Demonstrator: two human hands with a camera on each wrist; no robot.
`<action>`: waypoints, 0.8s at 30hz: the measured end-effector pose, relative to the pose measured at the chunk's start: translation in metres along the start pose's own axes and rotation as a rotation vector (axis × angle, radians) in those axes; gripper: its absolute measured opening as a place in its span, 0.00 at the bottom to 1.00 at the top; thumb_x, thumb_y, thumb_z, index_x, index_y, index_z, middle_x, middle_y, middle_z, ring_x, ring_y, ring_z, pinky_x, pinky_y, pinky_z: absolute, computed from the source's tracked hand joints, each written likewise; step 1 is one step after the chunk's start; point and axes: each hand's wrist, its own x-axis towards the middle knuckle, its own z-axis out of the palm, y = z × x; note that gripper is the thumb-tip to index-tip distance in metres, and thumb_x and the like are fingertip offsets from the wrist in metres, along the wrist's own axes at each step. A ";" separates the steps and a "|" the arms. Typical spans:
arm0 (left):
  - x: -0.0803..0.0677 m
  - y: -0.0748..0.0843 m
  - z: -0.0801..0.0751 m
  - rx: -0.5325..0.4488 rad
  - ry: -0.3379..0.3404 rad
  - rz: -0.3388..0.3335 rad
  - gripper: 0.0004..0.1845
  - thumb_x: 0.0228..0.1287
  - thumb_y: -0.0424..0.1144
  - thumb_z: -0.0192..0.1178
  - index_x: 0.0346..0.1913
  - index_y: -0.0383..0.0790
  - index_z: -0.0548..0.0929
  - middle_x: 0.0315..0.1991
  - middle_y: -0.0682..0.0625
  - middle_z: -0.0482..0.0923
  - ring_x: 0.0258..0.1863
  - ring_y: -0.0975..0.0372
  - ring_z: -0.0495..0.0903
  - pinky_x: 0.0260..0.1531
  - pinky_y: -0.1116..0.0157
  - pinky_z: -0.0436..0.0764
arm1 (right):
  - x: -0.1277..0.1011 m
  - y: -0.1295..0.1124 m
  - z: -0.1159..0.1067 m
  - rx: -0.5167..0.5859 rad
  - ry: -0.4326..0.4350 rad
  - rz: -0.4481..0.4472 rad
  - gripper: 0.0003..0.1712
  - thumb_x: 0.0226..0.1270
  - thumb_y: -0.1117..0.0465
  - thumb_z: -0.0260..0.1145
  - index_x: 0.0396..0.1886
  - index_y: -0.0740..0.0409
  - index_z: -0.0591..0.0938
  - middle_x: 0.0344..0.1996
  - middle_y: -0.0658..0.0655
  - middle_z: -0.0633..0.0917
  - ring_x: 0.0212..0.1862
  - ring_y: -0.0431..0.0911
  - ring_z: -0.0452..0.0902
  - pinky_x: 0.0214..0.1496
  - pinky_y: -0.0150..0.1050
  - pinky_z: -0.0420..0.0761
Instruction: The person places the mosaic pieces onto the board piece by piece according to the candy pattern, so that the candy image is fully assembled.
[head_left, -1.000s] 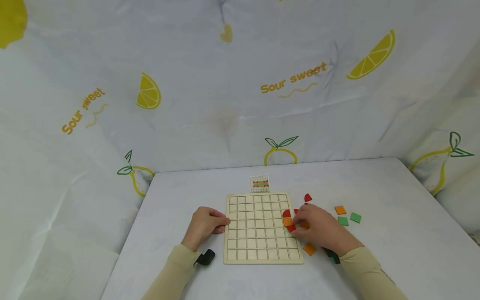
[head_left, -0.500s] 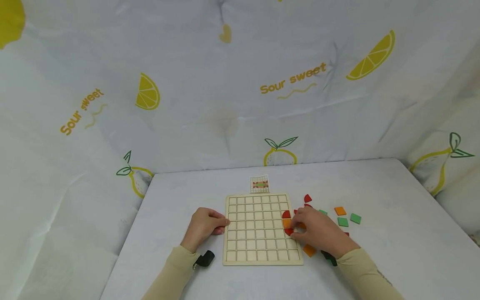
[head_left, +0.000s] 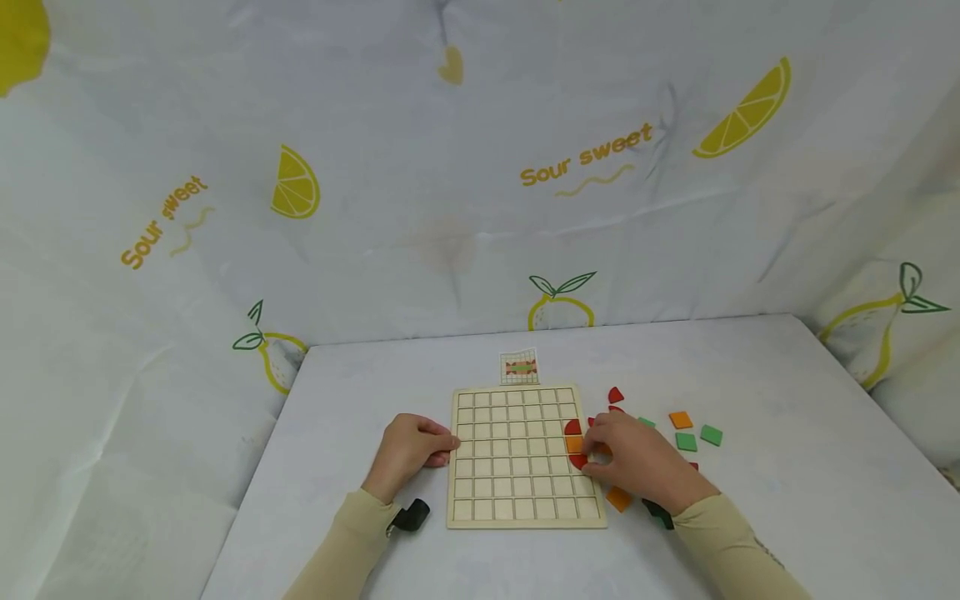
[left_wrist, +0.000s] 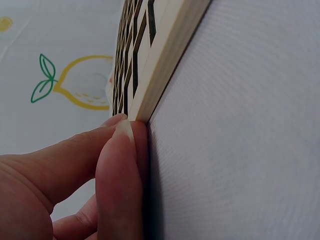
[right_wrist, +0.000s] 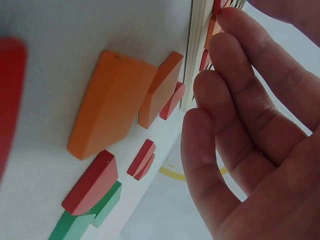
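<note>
A pale wooden grid board (head_left: 517,496) lies flat on the white table. My left hand (head_left: 408,450) pinches its left edge between thumb and fingers; in the left wrist view the thumb (left_wrist: 119,175) rests against that edge. In the board's rightmost column, a red quarter-round tile (head_left: 573,427), an orange square tile (head_left: 573,444) and a second red quarter-round tile (head_left: 577,461) sit one below another. My right hand (head_left: 633,458) reaches over the right edge, fingertips touching the lower red tile, thumb and index finger apart. The right wrist view shows its fingers loosely bent.
Loose tiles lie right of the board: red quarter-rounds (head_left: 616,395), orange squares (head_left: 680,420) and green pieces (head_left: 711,435), partly behind my right hand. A small pattern card (head_left: 519,367) lies at the board's far edge. A printed cloth (head_left: 450,208) hangs behind the table.
The lower red tile, tilted under my right fingers a second ago, now sits in its cell below the orange one. My right hand has shifted only slightly; the left hand holds still.
</note>
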 end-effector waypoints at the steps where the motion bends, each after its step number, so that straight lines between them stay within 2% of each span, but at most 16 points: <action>1: 0.000 0.000 0.000 0.003 0.001 0.002 0.13 0.54 0.42 0.77 0.36 0.38 0.87 0.28 0.47 0.87 0.23 0.64 0.86 0.27 0.67 0.87 | 0.000 0.000 0.000 0.001 0.000 -0.004 0.10 0.52 0.50 0.81 0.30 0.38 0.86 0.32 0.38 0.78 0.39 0.36 0.71 0.42 0.35 0.79; 6: 0.001 0.001 0.001 0.013 0.002 0.007 0.13 0.54 0.43 0.76 0.36 0.39 0.87 0.28 0.47 0.87 0.23 0.64 0.86 0.27 0.67 0.87 | -0.002 0.000 -0.003 0.009 0.005 -0.008 0.10 0.53 0.50 0.81 0.30 0.38 0.86 0.31 0.38 0.77 0.39 0.36 0.70 0.40 0.34 0.78; 9: 0.000 0.001 0.001 0.019 0.002 0.007 0.13 0.54 0.43 0.76 0.36 0.39 0.88 0.28 0.47 0.87 0.23 0.64 0.86 0.27 0.67 0.87 | -0.003 0.004 -0.005 0.032 0.024 0.010 0.07 0.56 0.51 0.78 0.29 0.37 0.86 0.30 0.39 0.77 0.37 0.37 0.71 0.39 0.33 0.77; 10: 0.000 0.001 0.001 0.021 0.002 0.006 0.13 0.54 0.43 0.76 0.36 0.39 0.88 0.28 0.47 0.87 0.23 0.64 0.86 0.27 0.67 0.87 | -0.004 0.006 -0.007 0.043 0.033 0.017 0.06 0.57 0.51 0.78 0.30 0.36 0.86 0.31 0.39 0.79 0.39 0.39 0.74 0.41 0.34 0.79; 13: -0.002 0.000 0.001 0.022 0.003 0.003 0.13 0.54 0.43 0.76 0.37 0.38 0.88 0.28 0.47 0.87 0.23 0.64 0.86 0.27 0.67 0.87 | -0.008 0.021 -0.014 0.095 0.047 0.025 0.04 0.61 0.52 0.75 0.34 0.39 0.87 0.35 0.41 0.82 0.42 0.43 0.77 0.43 0.39 0.82; 16: -0.003 0.000 0.001 0.015 0.003 0.002 0.13 0.55 0.43 0.76 0.37 0.38 0.88 0.28 0.47 0.87 0.24 0.64 0.87 0.28 0.67 0.87 | -0.013 0.041 -0.025 0.123 0.064 0.067 0.07 0.62 0.53 0.75 0.40 0.42 0.87 0.39 0.43 0.84 0.47 0.46 0.79 0.49 0.45 0.85; 20: -0.005 0.000 0.000 0.006 0.002 0.008 0.13 0.55 0.42 0.76 0.37 0.37 0.88 0.28 0.47 0.87 0.24 0.64 0.86 0.28 0.66 0.88 | -0.020 0.066 -0.038 0.131 0.063 0.150 0.11 0.64 0.55 0.74 0.45 0.47 0.87 0.42 0.47 0.85 0.47 0.47 0.79 0.48 0.47 0.86; 24: -0.004 0.001 0.000 0.008 0.000 0.019 0.13 0.55 0.42 0.76 0.37 0.38 0.88 0.28 0.47 0.87 0.23 0.64 0.86 0.28 0.66 0.87 | -0.023 0.080 -0.046 0.120 0.071 0.163 0.12 0.65 0.58 0.72 0.47 0.52 0.87 0.42 0.50 0.86 0.46 0.49 0.79 0.46 0.48 0.87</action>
